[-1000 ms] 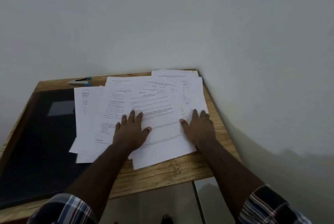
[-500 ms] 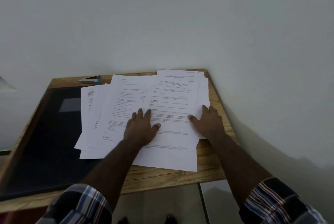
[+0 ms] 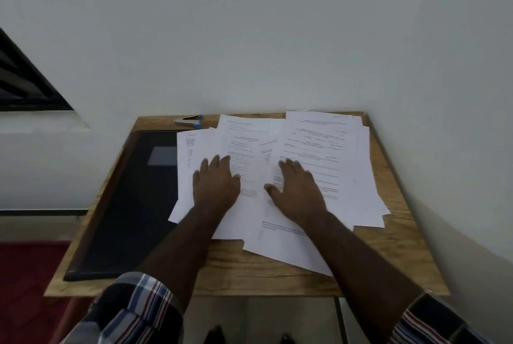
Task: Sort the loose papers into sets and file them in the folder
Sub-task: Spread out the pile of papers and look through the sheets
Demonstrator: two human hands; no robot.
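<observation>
Fingers of both hands lie straight and flat, pressing paper and gripping nothing. Left hand rests on the left sheets, right hand on the right ones of the loose papers, which fan away toward the far wall. Dark folder lies just left, its long axis near-to-far, so the left hand looks nearer.

- One worktop.
- One dark folder, left part of the worktop.
- One stapler, at its far edge.
- Several overlapping papers; exact number unclear.
- Two hands: left, right.
</observation>
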